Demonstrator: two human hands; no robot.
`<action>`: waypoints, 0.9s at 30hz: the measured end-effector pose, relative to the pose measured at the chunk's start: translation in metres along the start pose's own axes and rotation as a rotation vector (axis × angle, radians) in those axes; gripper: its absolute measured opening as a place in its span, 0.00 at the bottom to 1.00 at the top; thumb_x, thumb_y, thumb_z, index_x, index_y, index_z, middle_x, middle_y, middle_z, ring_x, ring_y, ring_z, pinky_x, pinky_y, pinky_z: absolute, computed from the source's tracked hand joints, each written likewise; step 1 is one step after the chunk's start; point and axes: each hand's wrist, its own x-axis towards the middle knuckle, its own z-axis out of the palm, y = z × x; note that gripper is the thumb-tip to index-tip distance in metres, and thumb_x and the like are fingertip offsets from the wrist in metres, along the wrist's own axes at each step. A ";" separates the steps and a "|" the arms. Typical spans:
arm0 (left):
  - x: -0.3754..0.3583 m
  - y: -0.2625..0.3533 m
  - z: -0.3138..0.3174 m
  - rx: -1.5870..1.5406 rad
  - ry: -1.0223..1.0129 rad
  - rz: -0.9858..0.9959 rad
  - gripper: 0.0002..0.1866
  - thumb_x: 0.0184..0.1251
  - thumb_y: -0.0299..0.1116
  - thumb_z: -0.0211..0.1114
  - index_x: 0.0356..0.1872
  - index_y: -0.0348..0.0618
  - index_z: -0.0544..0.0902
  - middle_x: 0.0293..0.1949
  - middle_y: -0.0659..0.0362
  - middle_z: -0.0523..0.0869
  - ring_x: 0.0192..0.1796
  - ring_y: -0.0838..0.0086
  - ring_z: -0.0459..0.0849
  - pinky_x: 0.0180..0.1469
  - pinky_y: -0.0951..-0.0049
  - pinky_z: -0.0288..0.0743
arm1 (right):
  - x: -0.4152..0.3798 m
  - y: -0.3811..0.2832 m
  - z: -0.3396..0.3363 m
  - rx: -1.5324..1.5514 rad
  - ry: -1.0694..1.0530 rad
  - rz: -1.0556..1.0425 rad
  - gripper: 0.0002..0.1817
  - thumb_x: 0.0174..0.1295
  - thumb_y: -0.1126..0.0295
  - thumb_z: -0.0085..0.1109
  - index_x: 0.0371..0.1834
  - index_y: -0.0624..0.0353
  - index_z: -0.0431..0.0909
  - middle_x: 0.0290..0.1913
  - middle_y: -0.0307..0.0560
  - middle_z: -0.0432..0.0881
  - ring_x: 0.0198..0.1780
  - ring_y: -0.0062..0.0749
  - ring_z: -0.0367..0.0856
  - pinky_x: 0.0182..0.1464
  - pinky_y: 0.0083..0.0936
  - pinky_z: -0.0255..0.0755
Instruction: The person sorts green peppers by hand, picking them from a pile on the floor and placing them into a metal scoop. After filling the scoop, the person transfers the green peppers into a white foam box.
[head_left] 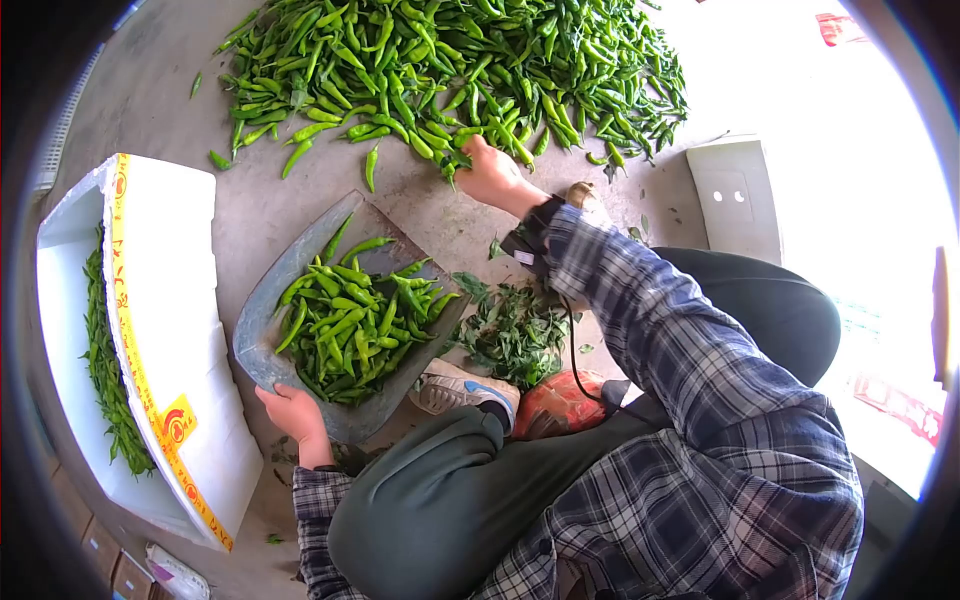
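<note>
Under the left hand (293,415), whose grip pinches the near rim of a grey, curved metal scoop (262,330), the tray sits tilted on the concrete floor (250,215), likely so its load of glossy green chilli peppers (352,325) stays cupped in the hollow. Beyond that grip, the right hand (490,175) reaches into the big loose heap of slender green chillies (450,70); its fingers are closed around a few pods at the heap's near edge. Between the two hands lies a small pile of torn leaves and stems (515,335). Left of the scoop stands a white foam box (165,330), smooth-walled, with more peppers inside.
</note>
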 end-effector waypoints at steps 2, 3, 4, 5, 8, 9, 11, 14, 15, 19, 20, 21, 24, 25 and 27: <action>0.000 0.001 -0.001 -0.013 -0.013 -0.012 0.17 0.63 0.28 0.46 0.51 0.28 0.65 0.42 0.35 0.76 0.44 0.43 0.74 0.46 0.55 0.65 | 0.010 -0.016 0.008 -0.090 0.017 -0.038 0.18 0.47 0.62 0.53 0.37 0.65 0.72 0.32 0.60 0.79 0.36 0.52 0.79 0.39 0.38 0.74; 0.000 0.001 -0.001 -0.011 -0.009 -0.015 0.17 0.63 0.28 0.46 0.51 0.28 0.65 0.42 0.35 0.76 0.44 0.43 0.74 0.46 0.55 0.65 | 0.015 -0.017 0.011 -0.088 0.015 -0.043 0.18 0.47 0.62 0.53 0.37 0.65 0.72 0.32 0.60 0.79 0.36 0.52 0.79 0.39 0.38 0.74; 0.000 0.000 0.001 -0.008 -0.005 -0.021 0.17 0.63 0.28 0.46 0.51 0.28 0.65 0.41 0.35 0.76 0.44 0.43 0.74 0.46 0.55 0.65 | 0.019 -0.018 0.014 -0.154 -0.021 -0.020 0.17 0.47 0.62 0.53 0.35 0.65 0.74 0.32 0.59 0.80 0.35 0.52 0.79 0.38 0.37 0.74; 0.000 -0.001 0.001 -0.004 -0.002 -0.027 0.17 0.63 0.28 0.46 0.51 0.29 0.65 0.41 0.35 0.76 0.44 0.43 0.74 0.46 0.55 0.66 | 0.023 -0.019 0.018 -0.220 -0.058 0.003 0.16 0.48 0.62 0.53 0.33 0.65 0.77 0.32 0.58 0.80 0.35 0.52 0.79 0.38 0.37 0.74; 0.001 -0.005 0.003 -0.026 0.012 0.005 0.17 0.63 0.28 0.46 0.51 0.29 0.65 0.41 0.35 0.76 0.44 0.43 0.74 0.45 0.55 0.66 | 0.026 -0.002 0.018 -0.121 0.016 -0.076 0.17 0.48 0.60 0.54 0.31 0.64 0.79 0.29 0.57 0.80 0.33 0.47 0.80 0.36 0.36 0.74; 0.000 -0.005 0.003 -0.029 0.009 0.001 0.17 0.63 0.28 0.46 0.51 0.29 0.65 0.41 0.35 0.76 0.44 0.43 0.74 0.45 0.55 0.66 | 0.024 0.003 0.011 -0.107 0.027 -0.133 0.17 0.48 0.59 0.55 0.31 0.64 0.79 0.28 0.55 0.80 0.30 0.43 0.81 0.33 0.34 0.74; 0.001 -0.002 0.001 -0.038 -0.006 0.005 0.17 0.63 0.28 0.46 0.51 0.28 0.65 0.40 0.35 0.76 0.43 0.43 0.74 0.45 0.55 0.66 | 0.010 0.000 -0.024 0.226 -0.403 0.139 0.18 0.48 0.56 0.58 0.30 0.63 0.79 0.22 0.47 0.78 0.20 0.30 0.76 0.24 0.26 0.71; 0.001 -0.002 0.000 -0.047 -0.010 0.011 0.16 0.63 0.27 0.46 0.49 0.28 0.65 0.40 0.35 0.76 0.43 0.43 0.74 0.45 0.55 0.66 | -0.019 0.016 -0.044 0.478 -0.733 0.114 0.16 0.48 0.56 0.60 0.27 0.61 0.80 0.17 0.40 0.74 0.14 0.22 0.67 0.19 0.22 0.65; 0.001 0.000 0.000 -0.049 -0.014 0.019 0.16 0.63 0.27 0.46 0.49 0.28 0.65 0.40 0.35 0.76 0.43 0.43 0.74 0.45 0.55 0.66 | -0.025 0.024 -0.042 0.176 -0.713 0.040 0.15 0.48 0.59 0.59 0.27 0.60 0.80 0.20 0.42 0.76 0.18 0.26 0.71 0.22 0.26 0.67; 0.000 0.001 0.001 -0.034 0.019 0.017 0.15 0.62 0.27 0.46 0.48 0.28 0.66 0.40 0.35 0.76 0.43 0.42 0.74 0.45 0.54 0.66 | -0.033 0.036 -0.039 -0.735 -0.603 -0.177 0.10 0.47 0.65 0.56 0.27 0.59 0.80 0.29 0.49 0.81 0.31 0.38 0.81 0.31 0.35 0.72; 0.000 -0.001 -0.001 -0.035 -0.002 0.029 0.15 0.62 0.27 0.46 0.48 0.28 0.66 0.40 0.35 0.76 0.43 0.42 0.74 0.45 0.54 0.66 | -0.030 0.033 -0.038 -0.647 -0.498 -0.104 0.09 0.48 0.67 0.54 0.29 0.59 0.80 0.31 0.51 0.81 0.36 0.41 0.80 0.34 0.36 0.73; -0.001 -0.002 -0.001 -0.032 -0.005 0.032 0.15 0.62 0.27 0.46 0.48 0.28 0.66 0.40 0.35 0.76 0.43 0.42 0.74 0.45 0.54 0.66 | -0.028 0.028 -0.036 -0.561 -0.390 -0.033 0.10 0.48 0.70 0.51 0.32 0.59 0.79 0.34 0.53 0.81 0.40 0.44 0.80 0.37 0.37 0.73; 0.001 0.000 0.000 -0.044 0.006 0.019 0.15 0.62 0.27 0.46 0.48 0.28 0.66 0.40 0.35 0.76 0.43 0.42 0.74 0.45 0.54 0.65 | -0.027 0.016 -0.029 -0.415 -0.250 -0.219 0.12 0.49 0.70 0.50 0.38 0.57 0.77 0.35 0.53 0.80 0.39 0.45 0.80 0.39 0.37 0.73; 0.000 0.000 0.000 -0.028 0.001 0.017 0.15 0.62 0.28 0.46 0.48 0.28 0.66 0.40 0.35 0.76 0.43 0.42 0.74 0.45 0.54 0.65 | -0.023 0.015 -0.024 -0.413 -0.252 -0.224 0.12 0.49 0.70 0.50 0.38 0.57 0.77 0.35 0.53 0.80 0.39 0.45 0.80 0.39 0.37 0.73; 0.000 0.001 -0.001 -0.008 0.000 0.010 0.15 0.62 0.28 0.46 0.48 0.28 0.66 0.40 0.35 0.76 0.43 0.43 0.74 0.45 0.54 0.65 | -0.013 0.015 -0.012 -0.511 -0.276 -0.309 0.15 0.50 0.70 0.48 0.43 0.57 0.75 0.36 0.54 0.79 0.39 0.45 0.80 0.40 0.37 0.73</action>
